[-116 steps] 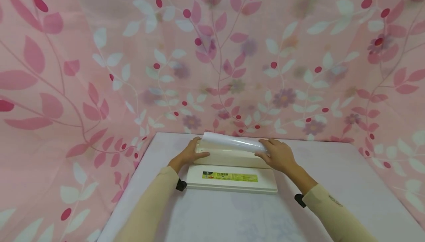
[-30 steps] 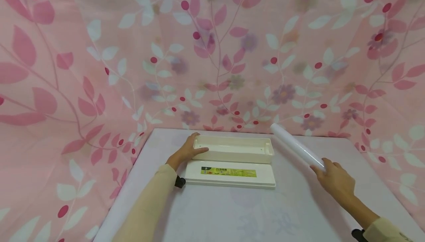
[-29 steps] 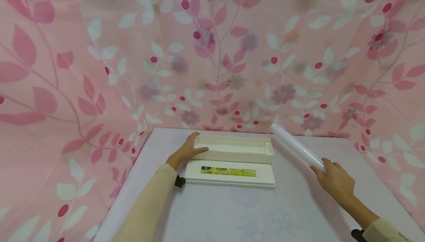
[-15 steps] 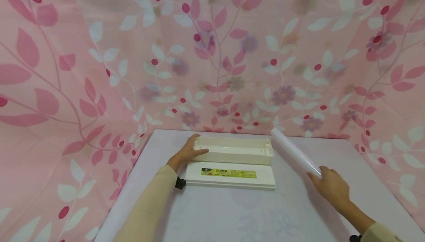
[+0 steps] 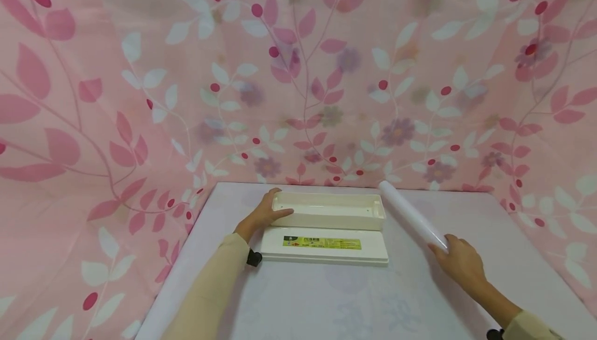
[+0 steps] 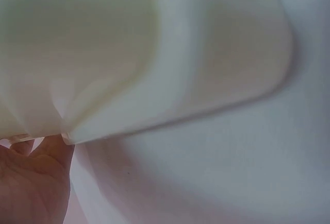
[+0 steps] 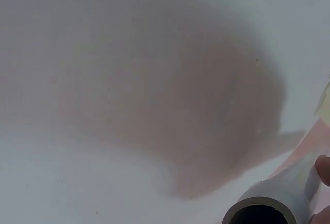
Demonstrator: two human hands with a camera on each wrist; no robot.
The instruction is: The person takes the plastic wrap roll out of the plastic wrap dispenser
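My left hand [image 5: 261, 214] grips the left end of a long cream plastic box [image 5: 328, 221], its thumb over the front rim and the fingers behind. The box is open at the top and nothing shows inside it. In the left wrist view the hand [image 6: 36, 185] is at the box's corner, and the box wall [image 6: 232, 54] looms close and blurred. My right hand [image 5: 462, 263] holds a shiny white roll of cling film [image 5: 412, 215] near its lower end, tilted up and to the left. The right wrist view shows the roll's hollow cardboard core [image 7: 260, 201] and fingertips [image 7: 323, 170].
In front of the box lies its white lid [image 5: 326, 255] with a green and yellow label [image 5: 322, 242]. Both rest on a white-covered table [image 5: 350, 303]. A pink floral curtain [image 5: 298, 96] rises along the back and sides.
From above the box, the right hand has carried the roll out to the right, then drifted slightly back left in the last second. The left hand stays at the box's left end.
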